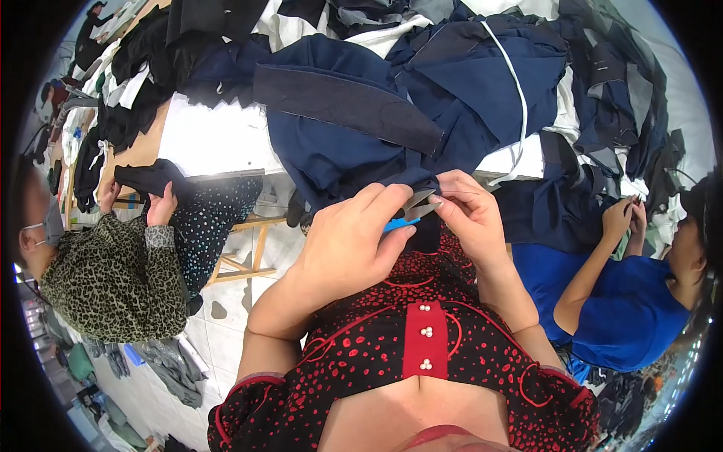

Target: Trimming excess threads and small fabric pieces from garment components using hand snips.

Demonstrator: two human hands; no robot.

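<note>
Our left hand point(343, 237) grips blue-handled scissors point(401, 224); our right hand point(473, 218) pinches navy cloth point(339, 164) (soft, probably light), best held by its edge.

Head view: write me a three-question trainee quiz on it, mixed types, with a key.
1. Multiple choice: what is in the camera wearer's left hand?
A) a white strip
B) a blue-handled cutting tool
C) a wooden stool
2. True or false: a long white strip lies over the navy cloth on the table's right side.
3. Count: how many white bead clusters show on the wearer's red front panel?

Key: 1 B; 2 true; 3 three.
</note>
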